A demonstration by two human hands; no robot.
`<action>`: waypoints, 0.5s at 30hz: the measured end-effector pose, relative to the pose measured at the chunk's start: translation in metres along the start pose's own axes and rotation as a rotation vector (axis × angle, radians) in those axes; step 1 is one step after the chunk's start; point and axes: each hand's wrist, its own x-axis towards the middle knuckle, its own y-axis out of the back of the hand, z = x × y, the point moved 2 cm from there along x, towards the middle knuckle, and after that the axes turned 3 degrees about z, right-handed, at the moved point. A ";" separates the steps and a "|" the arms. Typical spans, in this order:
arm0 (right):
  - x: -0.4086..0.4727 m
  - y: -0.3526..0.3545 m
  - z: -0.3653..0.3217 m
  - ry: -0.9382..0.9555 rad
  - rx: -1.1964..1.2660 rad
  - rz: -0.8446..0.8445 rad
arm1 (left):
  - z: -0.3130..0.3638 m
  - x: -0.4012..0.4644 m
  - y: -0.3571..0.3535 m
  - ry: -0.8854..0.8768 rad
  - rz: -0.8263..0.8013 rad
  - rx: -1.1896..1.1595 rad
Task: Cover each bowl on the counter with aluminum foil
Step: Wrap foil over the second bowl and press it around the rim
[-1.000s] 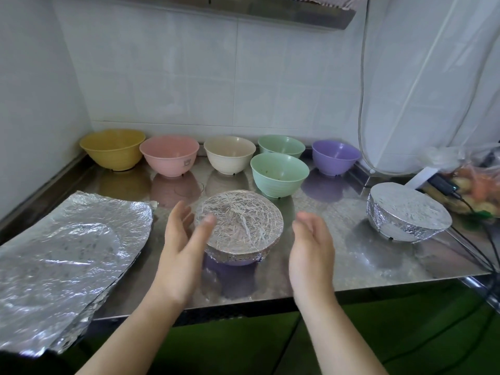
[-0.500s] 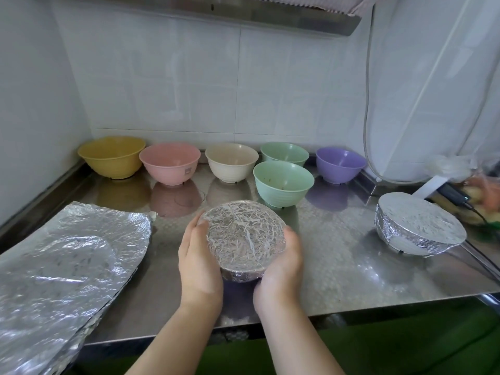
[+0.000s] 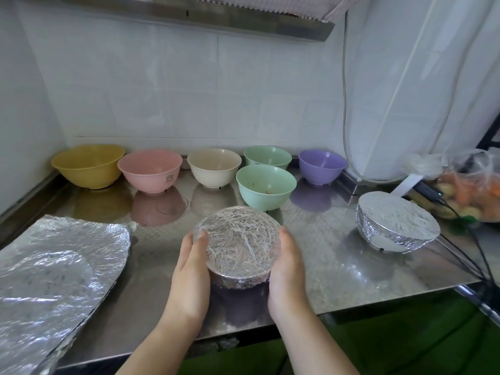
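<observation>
The crinkled foil-covered round bowl (image 3: 239, 246) stands near the front edge of the stainless steel tabletop (image 3: 338, 272) and serves as the reference point. The left hand (image 3: 190, 277) presses against its left side, fingers (image 3: 198, 240) lightly curved around the wall, with the fingertips at the foil rim. The right hand (image 3: 288, 272) cups its right side in the same way. Both hands hold the bowl between them.

Left of this bowl, a stack of crumpled aluminium foil sheets (image 3: 54, 269) lies flat and overhangs the front edge of the tabletop. Right of the bowl, well apart, a second foil-wrapped round bowl (image 3: 396, 226) stands near black cables (image 3: 460, 239).

Just behind the reference bowl stands an uncovered light green plastic bowl (image 3: 266, 186). Farther back, along the white tiled wall (image 3: 176, 90), a row of uncovered bowls runs from left to right: a yellow bowl (image 3: 88, 165), a pink bowl (image 3: 150, 170), a cream bowl (image 3: 213, 167), a second green bowl (image 3: 267, 156) and a purple bowl (image 3: 322, 166). Far right of the row, a clear plastic bag of produce (image 3: 470, 190) rests.
</observation>
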 end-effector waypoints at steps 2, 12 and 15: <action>0.004 0.009 -0.007 0.037 -0.056 0.037 | 0.005 -0.004 -0.009 -0.010 -0.050 0.115; 0.002 0.046 -0.039 0.137 -0.335 0.226 | 0.006 -0.014 -0.043 -0.045 -0.137 0.433; -0.003 0.051 -0.050 0.178 -0.366 0.249 | 0.012 -0.025 -0.054 -0.033 -0.203 0.360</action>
